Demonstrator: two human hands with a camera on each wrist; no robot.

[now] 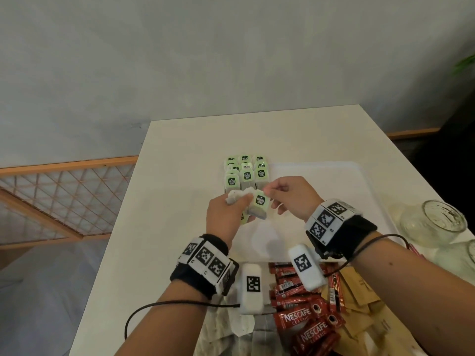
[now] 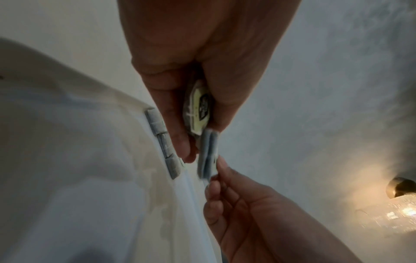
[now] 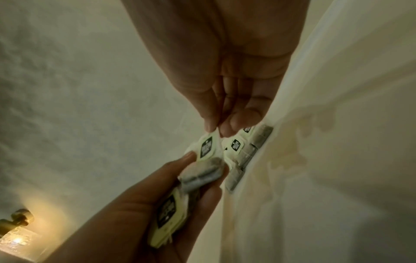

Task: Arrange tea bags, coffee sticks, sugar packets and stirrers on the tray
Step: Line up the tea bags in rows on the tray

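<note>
The head view is evenly and softly lit, the white worktop (image 1: 180, 201) bright and the tray (image 1: 359, 186) washed nearly into it, with faint shadows under the hands and straight edges bowed by the wide lens — fine print stays soft. Both wrist views are dim and grainy; the left is cool and bluish, the right yellow-green, and each holds a warm wall lamp (image 2: 399, 188) glowing with a hazy halo in a lower corner. In these 2 views the near palms are dark and blurred, and soft shadows fall on the pale surface.
</note>
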